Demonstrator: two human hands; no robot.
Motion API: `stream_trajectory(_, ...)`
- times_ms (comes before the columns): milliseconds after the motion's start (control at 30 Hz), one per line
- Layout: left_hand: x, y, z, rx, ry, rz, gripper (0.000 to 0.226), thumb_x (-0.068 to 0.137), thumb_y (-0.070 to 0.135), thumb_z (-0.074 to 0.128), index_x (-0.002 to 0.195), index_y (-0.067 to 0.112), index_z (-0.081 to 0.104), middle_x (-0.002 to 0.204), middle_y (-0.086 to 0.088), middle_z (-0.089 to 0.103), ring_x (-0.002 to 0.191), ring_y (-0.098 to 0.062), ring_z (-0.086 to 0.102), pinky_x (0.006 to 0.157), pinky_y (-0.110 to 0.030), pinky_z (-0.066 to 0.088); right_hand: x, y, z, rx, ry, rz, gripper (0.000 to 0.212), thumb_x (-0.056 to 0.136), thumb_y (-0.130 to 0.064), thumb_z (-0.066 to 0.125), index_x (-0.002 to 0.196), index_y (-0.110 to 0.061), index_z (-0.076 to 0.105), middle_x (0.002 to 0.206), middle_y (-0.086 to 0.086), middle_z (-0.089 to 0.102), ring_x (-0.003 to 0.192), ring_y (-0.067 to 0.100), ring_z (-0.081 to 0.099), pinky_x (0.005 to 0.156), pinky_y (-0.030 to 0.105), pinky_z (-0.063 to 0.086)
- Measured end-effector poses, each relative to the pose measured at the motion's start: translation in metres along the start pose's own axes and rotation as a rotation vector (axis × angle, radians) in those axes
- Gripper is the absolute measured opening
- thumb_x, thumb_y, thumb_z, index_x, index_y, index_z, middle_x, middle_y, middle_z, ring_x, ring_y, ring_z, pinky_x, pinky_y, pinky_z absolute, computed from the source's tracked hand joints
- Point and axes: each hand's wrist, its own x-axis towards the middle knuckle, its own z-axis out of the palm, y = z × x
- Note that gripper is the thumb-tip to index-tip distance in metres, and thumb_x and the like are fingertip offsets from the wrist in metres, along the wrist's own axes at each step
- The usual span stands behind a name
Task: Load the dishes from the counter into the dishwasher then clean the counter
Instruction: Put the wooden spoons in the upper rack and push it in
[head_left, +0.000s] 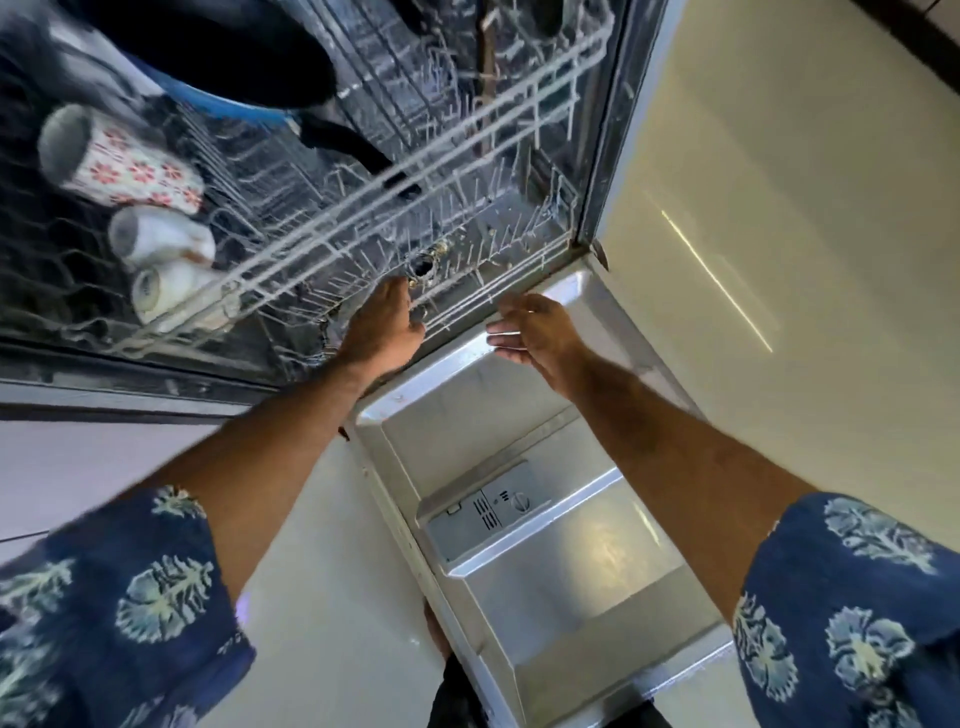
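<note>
The dishwasher stands open, its steel door (545, 561) folded down below me. The upper wire rack (467, 135) holds a blue pan (218, 67) with a black handle, a red-flowered mug (124, 161) and two white cups (161, 239), all on their sides at the left. My left hand (382, 327) reaches to the front edge of the lower rack (493, 260), fingers curled at its wire. My right hand (535, 332) hovers just right of it over the door's inner edge, fingers apart and empty.
A cream cabinet front (779, 208) flanks the dishwasher on the right. The pale floor (322, 571) lies left of the door. The detergent dispenser (488, 509) sits mid-door. My foot (441, 639) shows at the door's left edge.
</note>
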Motion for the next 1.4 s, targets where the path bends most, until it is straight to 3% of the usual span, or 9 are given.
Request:
stream_trajectory(100,0.024,-0.001,0.031,-0.075,-0.024,-0.059,0.053,0.092,0.014,0.061,0.141,0.003,0.041,0.142,-0.020,0.047,0.129,-0.034,0.048,0.104,-0.038,0.043,0.020,0.028,0.000,0.034,-0.020,0.060,0.015,0.103,-0.008,0.046,0.106,0.002,0.056,0.134,0.037,0.050,0.122,0.049,0.054,0.107,0.045,0.045)
stream_trajectory(200,0.022,-0.001,0.051,-0.163,0.148,-0.083,0.023,0.090,0.001,0.054,0.114,0.004,0.055,0.111,-0.012,0.058,0.098,-0.025,0.058,0.071,-0.027,0.046,0.030,0.048,0.002,0.010,0.004,0.045,0.012,0.103,-0.013,0.048,0.103,-0.006,0.057,0.124,0.032,0.061,0.101,0.041,0.065,0.094,0.040,0.052)
stream_trajectory(367,-0.015,0.004,0.068,-0.199,0.148,-0.013,0.015,0.094,0.003,0.048,0.097,0.010,0.061,0.097,-0.013,0.070,0.086,-0.032,0.067,0.072,-0.045,0.056,0.034,0.054,0.000,0.047,0.016,-0.010,0.020,0.103,-0.019,0.051,0.117,-0.006,0.055,0.107,0.022,0.064,0.090,0.028,0.062,0.078,0.031,0.054)
stream_trajectory(500,-0.063,0.021,0.089,-0.156,0.071,0.054,0.017,0.092,0.006,0.049,0.097,0.017,0.062,0.092,-0.005,0.072,0.079,-0.027,0.066,0.067,-0.041,0.055,0.023,0.054,-0.002,0.048,0.079,0.023,0.031,0.101,-0.025,0.055,0.113,0.004,0.058,0.104,0.027,0.067,0.081,0.029,0.067,0.068,0.032,0.058)
stream_trajectory(633,-0.099,0.037,0.108,-0.173,0.058,0.080,0.016,0.097,0.006,0.048,0.096,0.015,0.062,0.090,0.000,0.070,0.074,-0.017,0.061,0.057,-0.030,0.047,-0.010,0.076,-0.025,0.078,0.107,0.079,0.016,0.100,-0.008,0.054,0.104,0.006,0.061,0.094,0.025,0.072,0.076,0.032,0.072,0.071,0.038,0.062)
stream_trajectory(800,-0.137,0.049,0.125,-0.162,-0.053,0.100,0.013,0.090,0.010,0.050,0.089,0.018,0.060,0.088,0.001,0.073,0.080,-0.025,0.068,0.064,-0.039,0.056,-0.048,0.108,-0.054,0.181,0.121,0.098,0.011,0.098,-0.003,0.054,0.096,0.005,0.060,0.077,0.021,0.071,0.066,0.028,0.072,0.059,0.033,0.062)
stream_trajectory(1000,-0.200,0.081,0.153,-0.165,-0.132,0.118,0.011,0.093,0.013,0.054,0.088,0.019,0.062,0.091,-0.001,0.074,0.089,-0.027,0.067,0.068,-0.035,0.041,-0.092,0.145,-0.087,0.121,0.208,0.132,0.018,0.099,-0.004,0.054,0.082,-0.002,0.057,0.070,0.019,0.065,0.051,0.019,0.067,0.050,0.026,0.058)
stream_trajectory(1233,-0.251,0.104,0.183,-0.258,-0.324,0.171,0.015,0.099,0.022,0.055,0.085,0.021,0.060,0.086,0.001,0.068,0.084,-0.024,0.065,0.065,-0.028,0.039,-0.142,0.185,-0.131,0.083,0.236,0.202,0.011,0.101,-0.008,0.053,0.091,-0.003,0.056,0.077,0.022,0.068,0.052,0.018,0.069,0.045,0.021,0.052)
stream_trajectory(1400,-0.275,0.122,0.192,-0.237,-0.432,0.183,0.018,0.100,0.021,0.053,0.096,0.010,0.066,0.102,-0.007,0.072,0.093,-0.023,0.067,0.079,-0.034,0.051,-0.168,0.203,-0.151,0.110,0.291,0.241,0.004,0.100,-0.003,0.054,0.099,0.001,0.052,0.076,0.024,0.066,0.050,0.020,0.069,0.045,0.026,0.055)
